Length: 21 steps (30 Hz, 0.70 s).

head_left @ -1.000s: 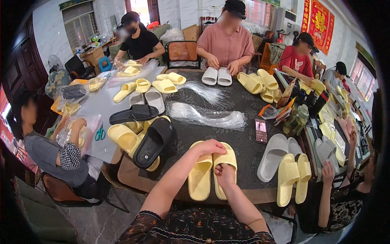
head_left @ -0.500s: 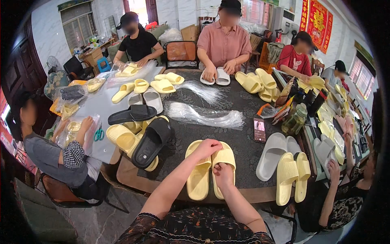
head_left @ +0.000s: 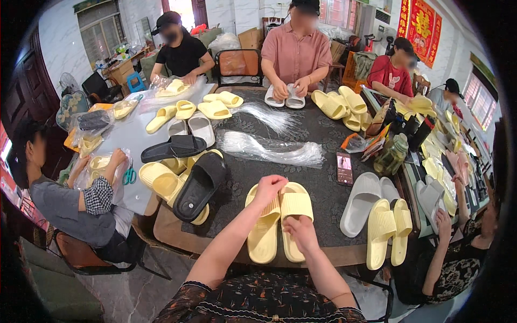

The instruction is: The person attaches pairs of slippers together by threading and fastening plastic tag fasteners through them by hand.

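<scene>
Side by side at the table's near edge lie two pale yellow slide slippers, a left slipper [head_left: 262, 245] and a right slipper [head_left: 297, 202], toes pointing away from me. My left hand [head_left: 272, 189] is over their straps, its fingers pinched together; whatever they hold is too small to make out. My right hand [head_left: 302, 232] is curled at the foot opening of the right slipper, its fingertips partly hidden by the strap's edge. Beyond the pair lies a bundle of thin clear plastic strands [head_left: 269, 148], with a second strand bundle [head_left: 272, 117] farther back.
Left of me, a black slipper [head_left: 200, 185] leans on yellow ones. To the right are a grey slipper [head_left: 360, 204], yellow slippers [head_left: 381, 234], a phone [head_left: 344, 168] and a green bottle [head_left: 391, 155]. Several co-workers handle slippers around the table; scissors [head_left: 128, 175] lie at left.
My left hand has lifted slightly and drawn away from the right slipper's strap. My right hand has shifted a little to the right at the foot opening. The slippers stay in place.
</scene>
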Each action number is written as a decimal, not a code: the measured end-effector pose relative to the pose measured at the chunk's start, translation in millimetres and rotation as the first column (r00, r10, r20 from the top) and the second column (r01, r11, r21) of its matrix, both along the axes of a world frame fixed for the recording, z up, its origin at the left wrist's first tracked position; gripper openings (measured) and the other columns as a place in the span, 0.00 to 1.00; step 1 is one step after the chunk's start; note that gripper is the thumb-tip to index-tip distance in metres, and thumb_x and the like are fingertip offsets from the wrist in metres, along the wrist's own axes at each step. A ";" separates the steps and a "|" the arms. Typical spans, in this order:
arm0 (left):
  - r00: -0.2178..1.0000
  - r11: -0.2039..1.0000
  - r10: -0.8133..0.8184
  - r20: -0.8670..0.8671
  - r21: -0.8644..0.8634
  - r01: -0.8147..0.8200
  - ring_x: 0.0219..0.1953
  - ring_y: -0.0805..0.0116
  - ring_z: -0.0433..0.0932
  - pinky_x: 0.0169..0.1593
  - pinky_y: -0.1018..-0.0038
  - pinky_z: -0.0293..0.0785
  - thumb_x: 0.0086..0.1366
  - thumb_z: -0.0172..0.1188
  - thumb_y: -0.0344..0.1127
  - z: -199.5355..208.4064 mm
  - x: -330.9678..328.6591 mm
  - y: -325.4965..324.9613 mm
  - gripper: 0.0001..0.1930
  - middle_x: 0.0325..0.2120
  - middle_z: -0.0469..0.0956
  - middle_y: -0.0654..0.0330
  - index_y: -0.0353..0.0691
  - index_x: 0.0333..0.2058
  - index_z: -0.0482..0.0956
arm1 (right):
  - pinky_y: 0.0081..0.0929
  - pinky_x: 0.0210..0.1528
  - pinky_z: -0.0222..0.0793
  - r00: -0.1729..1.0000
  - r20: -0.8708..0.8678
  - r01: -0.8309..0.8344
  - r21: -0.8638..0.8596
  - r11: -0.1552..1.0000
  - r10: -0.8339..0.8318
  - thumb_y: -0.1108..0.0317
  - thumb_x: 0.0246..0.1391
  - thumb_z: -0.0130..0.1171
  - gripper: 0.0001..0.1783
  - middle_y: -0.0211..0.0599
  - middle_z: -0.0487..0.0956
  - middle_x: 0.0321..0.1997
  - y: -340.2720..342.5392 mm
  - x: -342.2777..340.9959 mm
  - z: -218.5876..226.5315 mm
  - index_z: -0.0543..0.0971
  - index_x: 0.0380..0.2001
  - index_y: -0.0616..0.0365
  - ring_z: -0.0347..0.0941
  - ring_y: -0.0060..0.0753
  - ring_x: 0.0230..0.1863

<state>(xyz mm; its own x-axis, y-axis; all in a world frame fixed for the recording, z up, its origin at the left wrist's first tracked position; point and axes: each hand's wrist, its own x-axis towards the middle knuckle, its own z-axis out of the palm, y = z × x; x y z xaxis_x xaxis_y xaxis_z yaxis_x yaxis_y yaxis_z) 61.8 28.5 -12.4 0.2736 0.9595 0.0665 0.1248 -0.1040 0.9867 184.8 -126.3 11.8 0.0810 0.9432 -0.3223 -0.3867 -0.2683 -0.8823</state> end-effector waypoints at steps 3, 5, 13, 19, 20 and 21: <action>0.962 0.987 0.156 0.223 -0.077 -0.142 0.30 0.79 0.74 0.36 0.80 0.71 0.60 0.63 0.34 -13.7 -4.9 7.5 0.10 0.28 0.81 0.64 0.33 0.36 0.82 | 0.27 0.28 0.70 0.755 0.606 -0.289 -0.038 0.957 0.252 0.64 0.53 0.62 0.22 0.35 0.78 0.23 -22.4 11.4 41.5 0.74 0.48 0.64 0.74 0.28 0.22; 0.917 0.970 0.239 0.318 -0.125 -0.209 0.31 0.79 0.74 0.37 0.81 0.70 0.60 0.63 0.33 -17.3 -11.4 14.3 0.10 0.29 0.81 0.64 0.33 0.36 0.82 | 0.28 0.26 0.69 0.358 0.934 -0.398 0.143 0.906 0.010 0.55 0.51 0.63 0.18 0.38 0.79 0.20 -17.1 24.0 42.6 0.82 0.37 0.58 0.74 0.31 0.19; 0.927 0.980 0.189 0.324 -0.125 -0.157 0.34 0.79 0.73 0.42 0.81 0.69 0.63 0.60 0.33 10.2 -5.8 7.1 0.10 0.31 0.79 0.66 0.34 0.39 0.82 | 0.31 0.35 0.72 0.475 0.836 -0.230 0.418 0.879 -0.273 0.61 0.48 0.64 0.11 0.39 0.81 0.33 97.2 16.1 31.4 0.82 0.31 0.57 0.77 0.38 0.30; 0.903 0.977 0.193 0.383 -0.164 -0.139 0.32 0.80 0.73 0.39 0.81 0.69 0.64 0.59 0.34 4.7 -13.2 7.9 0.09 0.30 0.79 0.67 0.37 0.40 0.82 | 0.24 0.32 0.70 0.536 0.838 -0.306 0.309 0.900 -0.105 0.65 0.49 0.64 0.11 0.35 0.81 0.29 116.4 3.3 2.5 0.81 0.35 0.59 0.74 0.24 0.25; 0.856 0.960 0.232 0.462 -0.252 -0.124 0.31 0.81 0.73 0.38 0.82 0.70 0.64 0.59 0.33 3.1 -15.1 8.2 0.09 0.31 0.79 0.66 0.37 0.41 0.81 | 0.24 0.31 0.70 0.627 0.773 -0.249 0.318 0.915 -0.098 0.64 0.49 0.64 0.11 0.34 0.81 0.28 113.3 4.2 3.1 0.81 0.33 0.59 0.74 0.24 0.25; 0.800 0.937 0.276 0.533 -0.336 -0.099 0.31 0.81 0.74 0.37 0.83 0.70 0.64 0.59 0.33 1.6 -17.1 8.8 0.10 0.31 0.80 0.65 0.37 0.42 0.81 | 0.24 0.31 0.70 0.709 0.699 -0.190 0.320 0.928 -0.095 0.63 0.49 0.64 0.11 0.33 0.81 0.26 112.4 5.1 3.6 0.81 0.32 0.59 0.75 0.23 0.26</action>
<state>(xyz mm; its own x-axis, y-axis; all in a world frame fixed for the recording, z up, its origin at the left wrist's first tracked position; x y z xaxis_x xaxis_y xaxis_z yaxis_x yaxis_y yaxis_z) 44.7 37.3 -10.8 0.0845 0.9885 -0.1252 -0.4739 0.1504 0.8676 189.9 -14.0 15.4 0.0969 0.9837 0.1517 0.3760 0.1050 -0.9206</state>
